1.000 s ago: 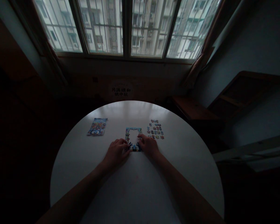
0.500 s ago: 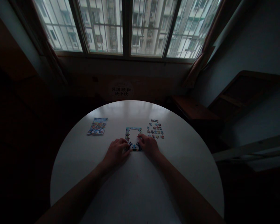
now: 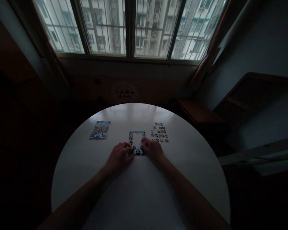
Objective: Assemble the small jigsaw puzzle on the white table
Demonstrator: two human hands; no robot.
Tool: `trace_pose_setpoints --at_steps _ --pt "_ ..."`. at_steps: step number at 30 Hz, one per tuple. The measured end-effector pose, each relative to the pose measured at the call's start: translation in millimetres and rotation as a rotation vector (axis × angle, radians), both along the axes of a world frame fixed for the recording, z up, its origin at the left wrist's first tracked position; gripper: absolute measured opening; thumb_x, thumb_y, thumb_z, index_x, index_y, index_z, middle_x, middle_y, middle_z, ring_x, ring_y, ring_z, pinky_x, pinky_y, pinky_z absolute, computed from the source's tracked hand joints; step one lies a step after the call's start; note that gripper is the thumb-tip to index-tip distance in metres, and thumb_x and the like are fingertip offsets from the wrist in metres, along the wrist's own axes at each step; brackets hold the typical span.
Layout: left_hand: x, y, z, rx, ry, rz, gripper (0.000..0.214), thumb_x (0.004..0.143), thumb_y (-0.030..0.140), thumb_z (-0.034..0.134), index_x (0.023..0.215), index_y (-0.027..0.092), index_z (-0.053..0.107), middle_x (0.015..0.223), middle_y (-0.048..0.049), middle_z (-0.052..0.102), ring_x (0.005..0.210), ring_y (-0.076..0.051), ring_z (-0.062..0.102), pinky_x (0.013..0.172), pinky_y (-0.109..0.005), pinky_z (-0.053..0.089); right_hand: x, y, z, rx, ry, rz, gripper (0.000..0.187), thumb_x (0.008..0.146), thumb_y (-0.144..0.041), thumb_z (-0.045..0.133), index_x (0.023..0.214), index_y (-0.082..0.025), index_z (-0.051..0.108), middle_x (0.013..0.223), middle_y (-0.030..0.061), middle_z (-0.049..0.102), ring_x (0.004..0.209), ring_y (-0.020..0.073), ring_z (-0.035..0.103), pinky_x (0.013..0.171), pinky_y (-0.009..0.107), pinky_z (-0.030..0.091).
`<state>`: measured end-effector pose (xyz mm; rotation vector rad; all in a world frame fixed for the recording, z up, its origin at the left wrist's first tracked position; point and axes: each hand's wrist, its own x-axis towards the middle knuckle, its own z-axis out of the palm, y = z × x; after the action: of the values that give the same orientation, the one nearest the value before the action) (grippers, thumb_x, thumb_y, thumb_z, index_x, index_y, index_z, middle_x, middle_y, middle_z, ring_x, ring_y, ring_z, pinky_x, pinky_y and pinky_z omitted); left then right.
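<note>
A partly assembled jigsaw puzzle (image 3: 137, 152) lies flat in front of me, a rectangular ring of joined pieces around a white middle. Dark blue and white pieces form its lower part. My left hand (image 3: 120, 155) rests at the puzzle's lower left corner, thumb and forefinger apart and touching the edge. At the right side, my right hand (image 3: 153, 149) has its fingers bent together over the border, the fingertips near the inner edge. Whatever those fingertips may pinch is too dark and small to make out. Loose jigsaw pieces (image 3: 161, 131) lie just beyond my right hand.
Everything lies on a round white table (image 3: 139, 191). A colourful printed packet (image 3: 100, 129) is at the left. Past the table's far edge stands a low board with writing (image 3: 124, 93), under a barred window (image 3: 115, 28). A brown wooden piece of furniture (image 3: 199, 111) is at the right.
Hardly anything differs. Both hands stay in place at the puzzle, and the whole view has shifted very slightly.
</note>
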<state>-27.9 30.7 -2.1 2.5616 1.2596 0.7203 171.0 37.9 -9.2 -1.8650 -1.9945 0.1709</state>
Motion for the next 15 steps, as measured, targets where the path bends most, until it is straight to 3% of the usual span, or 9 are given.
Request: trace_pose_setpoints --at_steps 15 --pt "0.3 -1.0 2.7 -0.021 -0.005 0.005 0.017 0.08 0.031 0.062 0.094 0.023 0.068 0.1 -0.0044 0.062 0.093 -0.02 0.055 0.084 -0.035 0.043 -0.3 0.2 1.5 -0.025 -0.012 -0.003 0.025 0.088 -0.032 0.045 0.104 -0.025 0.063 0.086 0.003 0.071 0.079 0.0171 0.065 0.071 0.025 0.04"
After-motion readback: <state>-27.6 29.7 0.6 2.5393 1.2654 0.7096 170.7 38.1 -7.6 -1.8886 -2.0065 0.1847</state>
